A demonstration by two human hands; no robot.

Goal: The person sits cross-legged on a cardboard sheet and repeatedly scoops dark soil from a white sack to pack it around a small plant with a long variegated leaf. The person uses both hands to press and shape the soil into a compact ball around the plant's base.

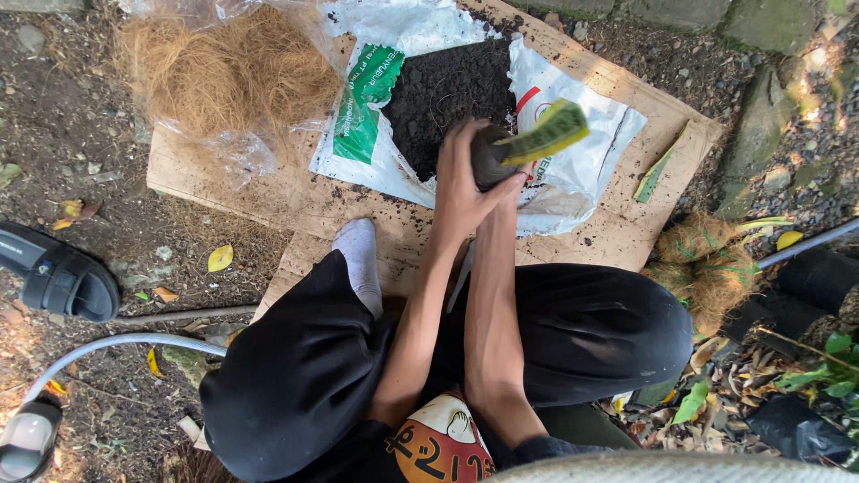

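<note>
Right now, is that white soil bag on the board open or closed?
Open. The white bag lies flat on the wooden board with its top spread apart, and dark soil shows inside.

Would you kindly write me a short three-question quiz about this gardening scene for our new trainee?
1. True or false: the open bag holds dark soil.
2. What do the left hand and right hand clasp? A) a sandal B) a dark round lump with a green leaf C) a hose
3. What surface lies under the bag?

Key: 1 true. 2 B, the lump. 3 the wooden board.
</note>
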